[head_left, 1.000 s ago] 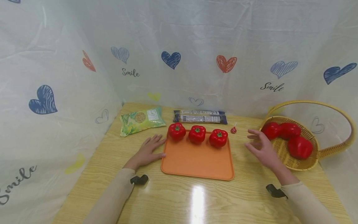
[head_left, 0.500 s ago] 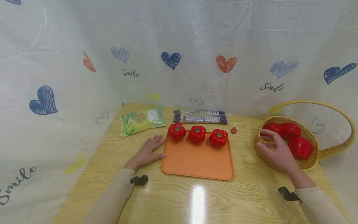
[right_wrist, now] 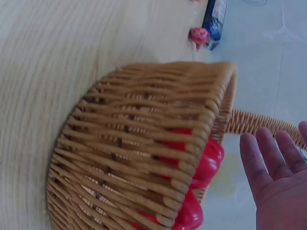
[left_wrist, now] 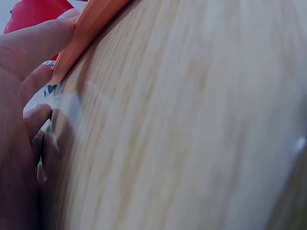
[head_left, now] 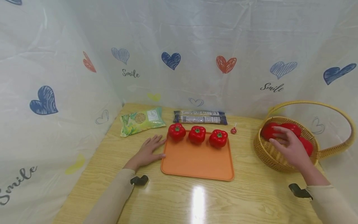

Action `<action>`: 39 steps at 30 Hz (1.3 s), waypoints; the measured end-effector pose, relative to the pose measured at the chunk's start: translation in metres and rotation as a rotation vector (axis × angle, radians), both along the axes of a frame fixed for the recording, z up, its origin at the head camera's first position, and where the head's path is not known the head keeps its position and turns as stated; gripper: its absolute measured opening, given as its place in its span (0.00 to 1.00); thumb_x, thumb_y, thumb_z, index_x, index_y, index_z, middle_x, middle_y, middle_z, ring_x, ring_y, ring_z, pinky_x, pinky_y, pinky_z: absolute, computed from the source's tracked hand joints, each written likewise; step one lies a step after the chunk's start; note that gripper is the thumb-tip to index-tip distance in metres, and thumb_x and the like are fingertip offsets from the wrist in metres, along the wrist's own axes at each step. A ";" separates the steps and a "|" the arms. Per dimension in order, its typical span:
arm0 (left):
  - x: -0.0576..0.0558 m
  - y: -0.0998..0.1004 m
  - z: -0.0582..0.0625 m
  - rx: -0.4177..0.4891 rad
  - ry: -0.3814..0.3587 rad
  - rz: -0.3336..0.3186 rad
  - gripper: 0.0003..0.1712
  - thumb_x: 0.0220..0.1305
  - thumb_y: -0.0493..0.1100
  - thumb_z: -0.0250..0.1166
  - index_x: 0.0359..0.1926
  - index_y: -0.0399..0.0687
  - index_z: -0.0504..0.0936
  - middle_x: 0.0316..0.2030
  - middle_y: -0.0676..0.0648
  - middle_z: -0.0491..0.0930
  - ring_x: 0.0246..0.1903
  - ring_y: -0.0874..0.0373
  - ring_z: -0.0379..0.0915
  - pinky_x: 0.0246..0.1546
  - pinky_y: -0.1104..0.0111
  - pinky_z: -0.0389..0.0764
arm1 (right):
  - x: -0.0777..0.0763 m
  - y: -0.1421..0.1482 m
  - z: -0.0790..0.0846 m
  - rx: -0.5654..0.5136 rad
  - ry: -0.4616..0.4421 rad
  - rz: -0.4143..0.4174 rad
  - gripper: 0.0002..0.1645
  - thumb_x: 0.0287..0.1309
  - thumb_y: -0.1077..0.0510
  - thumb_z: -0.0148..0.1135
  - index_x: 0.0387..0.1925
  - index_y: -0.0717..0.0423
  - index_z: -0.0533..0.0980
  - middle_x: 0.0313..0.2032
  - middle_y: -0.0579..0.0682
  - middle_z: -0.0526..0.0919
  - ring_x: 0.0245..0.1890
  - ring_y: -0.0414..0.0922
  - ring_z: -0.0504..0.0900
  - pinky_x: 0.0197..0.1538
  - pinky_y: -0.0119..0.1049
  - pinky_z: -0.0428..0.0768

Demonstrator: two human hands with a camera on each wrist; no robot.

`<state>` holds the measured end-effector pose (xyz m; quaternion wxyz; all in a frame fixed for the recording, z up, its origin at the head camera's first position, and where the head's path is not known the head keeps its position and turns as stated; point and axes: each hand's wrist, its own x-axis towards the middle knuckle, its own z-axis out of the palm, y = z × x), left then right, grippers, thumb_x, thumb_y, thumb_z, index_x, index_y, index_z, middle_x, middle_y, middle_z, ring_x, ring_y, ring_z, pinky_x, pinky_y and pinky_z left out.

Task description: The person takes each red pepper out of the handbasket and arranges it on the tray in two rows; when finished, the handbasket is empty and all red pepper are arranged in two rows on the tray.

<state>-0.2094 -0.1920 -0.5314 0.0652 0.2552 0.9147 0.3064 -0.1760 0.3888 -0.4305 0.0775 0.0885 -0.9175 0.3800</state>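
My left hand (head_left: 148, 152) lies with fingers spread at the left edge of an orange tray (head_left: 197, 161), thumb and fingertips touching its rim. Along the tray's far side sit three red bell peppers (head_left: 197, 134) in a row. Over a wicker basket (head_left: 263, 154) at the right hovers my right hand (head_left: 293, 151), fingers loosely bent and nothing in them. Inside the basket are three more red bell peppers (head_left: 268, 130), partly hidden by that hand. In the right wrist view, the palm and fingers (right_wrist: 276, 163) appear above the basket's rim, apart from the red peppers (right_wrist: 208, 163).
Behind the tray lie a green-yellow food bag (head_left: 143, 121) and dark long packets (head_left: 200, 117). A small lollipop (head_left: 233, 130) lies between tray and basket. The basket's tall handle (head_left: 342, 115) arches at the right. A white curtain (head_left: 193, 37) with printed hearts closes off the back.
My right hand has moved rightward from beside the basket, past its left rim, to above the peppers inside. The left hand, tray and peppers have stayed in place.
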 end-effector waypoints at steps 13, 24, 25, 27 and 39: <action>-0.001 -0.001 -0.003 -0.006 0.000 0.002 0.45 0.67 0.61 0.66 0.79 0.53 0.61 0.79 0.42 0.51 0.79 0.44 0.37 0.77 0.46 0.36 | -0.023 0.020 0.020 0.123 -0.157 -0.070 0.40 0.73 0.44 0.58 0.73 0.65 0.60 0.64 0.71 0.68 0.56 0.60 0.76 0.54 0.35 0.82; -0.001 -0.001 -0.002 -0.008 0.006 0.001 0.45 0.67 0.61 0.66 0.79 0.53 0.61 0.79 0.41 0.51 0.79 0.43 0.37 0.77 0.46 0.36 | -0.048 0.034 0.020 0.174 -0.215 -0.090 0.44 0.74 0.41 0.55 0.74 0.68 0.55 0.64 0.77 0.64 0.63 0.75 0.63 0.60 0.77 0.61; -0.001 0.000 -0.002 -0.009 0.007 0.000 0.45 0.67 0.61 0.66 0.79 0.53 0.61 0.79 0.41 0.51 0.79 0.43 0.37 0.77 0.46 0.36 | -0.050 0.035 0.020 0.181 -0.230 -0.087 0.45 0.74 0.41 0.55 0.75 0.68 0.55 0.65 0.77 0.63 0.63 0.75 0.62 0.60 0.77 0.60; -0.001 0.000 -0.002 -0.009 0.008 0.000 0.45 0.67 0.61 0.66 0.79 0.53 0.61 0.79 0.41 0.51 0.79 0.43 0.37 0.77 0.46 0.36 | -0.054 0.036 0.021 0.200 -0.263 -0.080 0.47 0.74 0.40 0.54 0.76 0.68 0.53 0.67 0.78 0.60 0.64 0.75 0.59 0.60 0.78 0.59; 0.000 0.000 -0.001 0.007 -0.005 0.003 0.45 0.67 0.61 0.66 0.79 0.54 0.60 0.79 0.42 0.51 0.79 0.43 0.36 0.77 0.47 0.35 | -0.066 0.043 0.013 0.230 -0.355 -0.027 0.51 0.74 0.39 0.53 0.78 0.68 0.45 0.67 0.83 0.55 0.65 0.80 0.55 0.62 0.80 0.55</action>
